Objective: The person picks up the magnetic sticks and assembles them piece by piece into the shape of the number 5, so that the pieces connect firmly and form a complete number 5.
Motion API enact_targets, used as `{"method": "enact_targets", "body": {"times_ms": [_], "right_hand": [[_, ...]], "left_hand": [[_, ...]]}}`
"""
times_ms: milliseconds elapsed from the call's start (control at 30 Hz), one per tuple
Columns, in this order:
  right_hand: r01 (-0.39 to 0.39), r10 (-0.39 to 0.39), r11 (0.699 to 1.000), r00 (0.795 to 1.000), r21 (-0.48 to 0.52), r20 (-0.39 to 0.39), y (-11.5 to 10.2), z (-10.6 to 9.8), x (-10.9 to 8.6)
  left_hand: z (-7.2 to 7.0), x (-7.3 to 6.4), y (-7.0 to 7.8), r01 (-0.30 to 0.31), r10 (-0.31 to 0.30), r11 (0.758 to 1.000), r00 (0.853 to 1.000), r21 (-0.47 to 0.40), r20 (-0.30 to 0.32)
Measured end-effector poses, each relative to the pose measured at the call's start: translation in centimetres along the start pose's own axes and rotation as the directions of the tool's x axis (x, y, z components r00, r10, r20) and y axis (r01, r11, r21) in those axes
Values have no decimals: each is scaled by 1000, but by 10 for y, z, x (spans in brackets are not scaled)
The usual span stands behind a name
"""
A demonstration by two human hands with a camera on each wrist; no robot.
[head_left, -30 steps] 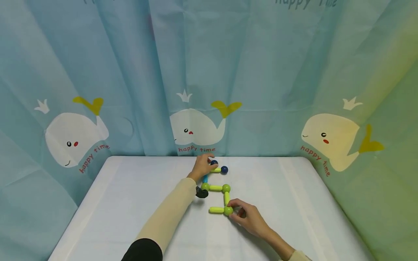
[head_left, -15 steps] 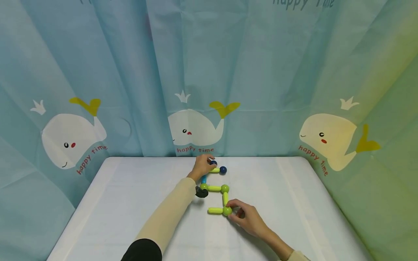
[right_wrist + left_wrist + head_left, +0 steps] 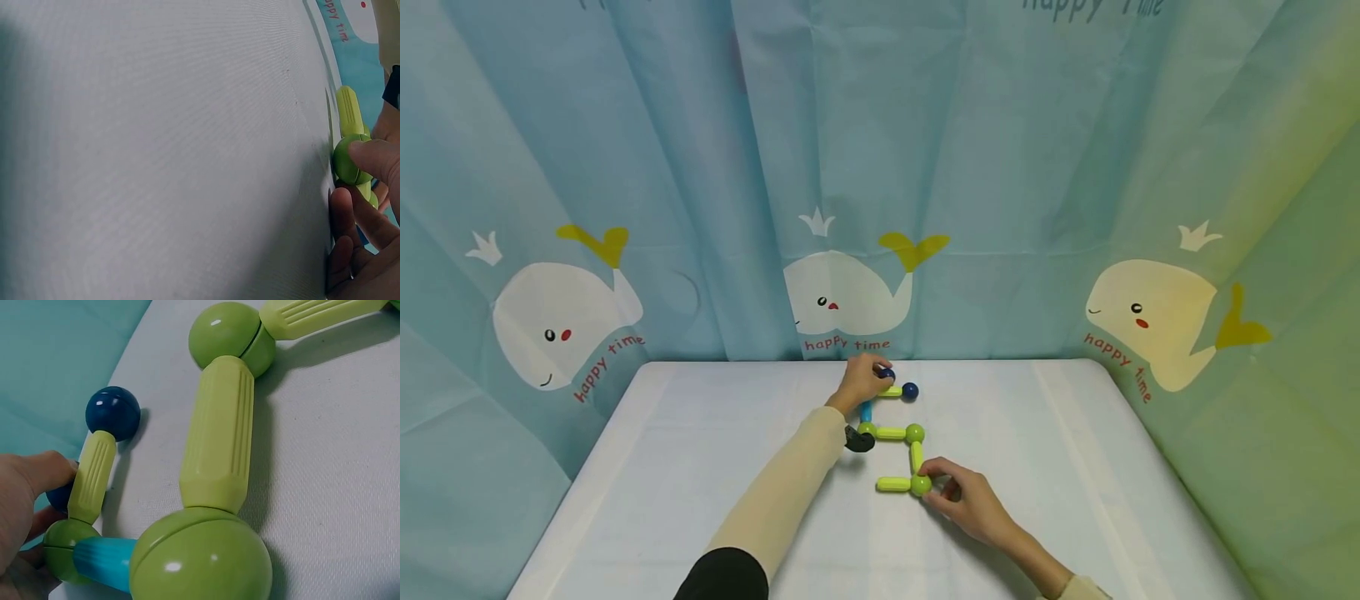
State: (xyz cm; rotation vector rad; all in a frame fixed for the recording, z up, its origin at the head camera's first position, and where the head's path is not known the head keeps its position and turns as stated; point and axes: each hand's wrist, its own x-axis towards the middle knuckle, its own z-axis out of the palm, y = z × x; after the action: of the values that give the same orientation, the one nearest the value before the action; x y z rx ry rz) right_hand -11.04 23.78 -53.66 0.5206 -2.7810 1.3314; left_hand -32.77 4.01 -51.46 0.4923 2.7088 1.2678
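Note:
Magnetic-looking rods and balls form a zigzag chain on the white table. At the far end my left hand (image 3: pixel 859 382) pinches a dark blue ball (image 3: pixel 887 375) between thumb and finger. In the left wrist view that ball (image 3: pixel 59 497) is partly hidden behind a yellow-green rod (image 3: pixel 92 478). Close to the same fingers is a green corner ball (image 3: pixel 70 550), joined to a blue rod (image 3: pixel 105 561). A second dark blue ball (image 3: pixel 910 392) tips the far rod. At the near corner my right hand (image 3: pixel 973 502) pinches a green ball (image 3: pixel 921 484) with thumb and forefinger.
From the near corner a yellow-green rod (image 3: pixel 893 484) points left, its end free. Another green ball (image 3: pixel 914 433) forms the middle right corner. A black wrist camera (image 3: pixel 859 440) hangs beside the chain under my left wrist. Whale-printed curtains (image 3: pixel 1000 208) surround the white table (image 3: pixel 700 467).
The head view has shifted slightly, so everything sits a little further left. Both hands keep their holds, and the chain keeps its shape.

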Motion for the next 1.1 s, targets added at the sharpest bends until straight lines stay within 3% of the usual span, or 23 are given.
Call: {"method": "enact_targets", "body": {"times_ms": [200,533,733,900,1100], "right_hand": [[4,-4,1000,1000,-4,-2,1,0,0],[-9,10,1000,1000,-17,1,0,-1,2],[-17,17,1000,1000,-20,5,0,0,3],[-5,5,1000,1000,-12,2,1,1,3],[-15,15,1000,1000,-2,10,2,0,4]], "left_hand": [[-7,-2,-3,-41,40,998,999,-42,-24],[-30,-16,-2,-186,182,980,981,-65,-69],[-41,-34,3,-247,242,966,968,-75,-64],[-49,-53,5,-265,258,958,964,-108,-70],[-56,-74,-2,-294,288,944,956,-146,-63]]}}
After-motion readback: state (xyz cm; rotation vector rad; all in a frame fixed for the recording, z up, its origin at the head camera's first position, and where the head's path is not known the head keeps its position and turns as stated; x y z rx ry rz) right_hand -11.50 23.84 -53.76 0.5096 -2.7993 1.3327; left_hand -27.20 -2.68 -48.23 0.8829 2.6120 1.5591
